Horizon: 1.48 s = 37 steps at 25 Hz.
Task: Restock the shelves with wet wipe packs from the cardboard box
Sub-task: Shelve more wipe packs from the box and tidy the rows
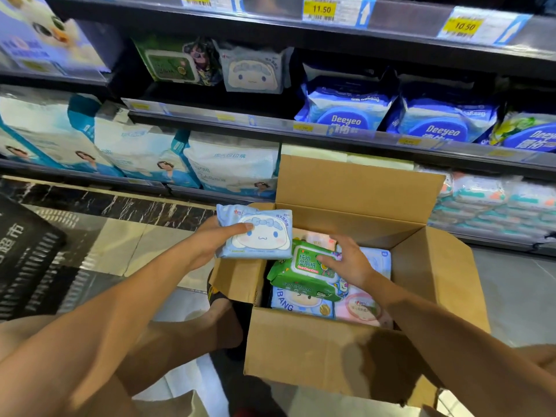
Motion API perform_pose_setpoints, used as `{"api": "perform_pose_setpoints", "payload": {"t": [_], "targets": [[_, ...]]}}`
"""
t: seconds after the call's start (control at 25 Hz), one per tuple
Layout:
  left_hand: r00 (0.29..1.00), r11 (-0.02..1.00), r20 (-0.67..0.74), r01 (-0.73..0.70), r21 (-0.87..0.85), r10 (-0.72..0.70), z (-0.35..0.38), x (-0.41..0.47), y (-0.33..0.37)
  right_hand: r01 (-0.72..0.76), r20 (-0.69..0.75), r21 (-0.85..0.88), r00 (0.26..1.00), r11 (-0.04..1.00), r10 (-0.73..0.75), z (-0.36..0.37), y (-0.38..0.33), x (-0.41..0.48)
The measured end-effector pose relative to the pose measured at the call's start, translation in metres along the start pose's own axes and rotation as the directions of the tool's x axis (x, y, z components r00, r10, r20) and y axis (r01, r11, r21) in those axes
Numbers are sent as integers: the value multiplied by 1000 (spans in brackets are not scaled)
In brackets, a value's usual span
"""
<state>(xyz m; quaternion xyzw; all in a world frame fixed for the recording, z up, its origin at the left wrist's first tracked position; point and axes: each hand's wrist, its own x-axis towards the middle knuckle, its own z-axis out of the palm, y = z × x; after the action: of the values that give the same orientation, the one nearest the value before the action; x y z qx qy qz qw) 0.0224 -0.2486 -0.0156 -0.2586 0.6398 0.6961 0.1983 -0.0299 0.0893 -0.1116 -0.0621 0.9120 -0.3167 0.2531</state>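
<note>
Your left hand already grips the blue pack w/ the cartoon face, thumb across its front, held just above the box's left edge. Your right hand lies spread on the green pack, fingers on top and along its far side; not clamped yet, as far as I can see.

To do this well: curl the right fingers under the green pack's far edge and lift it straight up, since it sits tilted on top of the others and could drag the pink pack or the one marked BANG w/ it. Keep the blue pack clear of the upright rear flap.

The cardboard box stands open on the floor, near full, close to the shelves.

Matching stock is up on the mid shelf, left of centre: a green pack and the same blue cartoon pack, side by side. Prob best to face each behind its twin, label fwd.
</note>
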Motion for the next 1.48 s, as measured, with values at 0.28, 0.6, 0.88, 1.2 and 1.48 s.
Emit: {"api": "perform_pose_setpoints", "payload": {"t": [0.28,0.6,0.88,1.2,1.48], "targets": [[999,1000,34,5,-12,-5,2,3,-1,-603,381,406,795,687,472,12,12,-2],[999,1000,35,7,-16,-6,4,2,0,-570,449,631,821,526,352,16,-1,-21],[999,999,30,22,-44,-21,7,-2,1,-469,245,628,877,621,414,5,-12,-28],[996,996,27,-88,7,87,15,-32,44,-386,112,642,902,662,417,-43,13,-39],[960,961,30,-277,-17,278,-6,-69,99,-184,-61,649,954,738,292,-125,-60,-65]]}}
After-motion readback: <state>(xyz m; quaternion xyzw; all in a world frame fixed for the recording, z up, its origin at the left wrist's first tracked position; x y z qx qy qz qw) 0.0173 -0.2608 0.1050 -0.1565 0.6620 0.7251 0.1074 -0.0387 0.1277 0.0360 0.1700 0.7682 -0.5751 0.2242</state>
